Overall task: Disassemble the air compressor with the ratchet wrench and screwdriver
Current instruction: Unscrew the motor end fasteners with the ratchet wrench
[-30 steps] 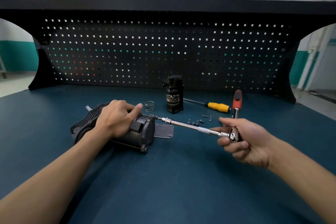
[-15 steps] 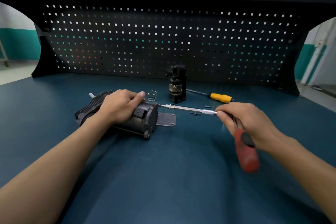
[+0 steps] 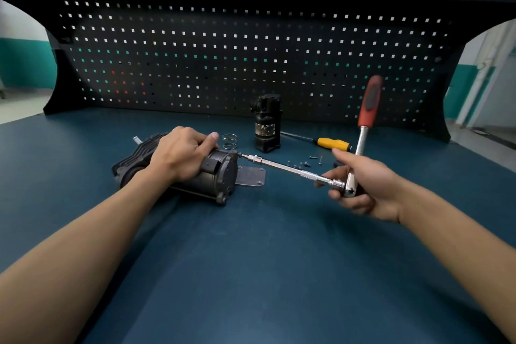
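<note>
Just swung ratchet back upright from its low point, right hand curled round its head, extension tip on the right end of compressor, left hand gripping compressor's top: likely another loosening stroke.

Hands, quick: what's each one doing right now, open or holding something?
Left hand: gripping the air compressor body from above.
Right hand: gripping the ratchet wrench at its head, red handle pointing up.
</note>
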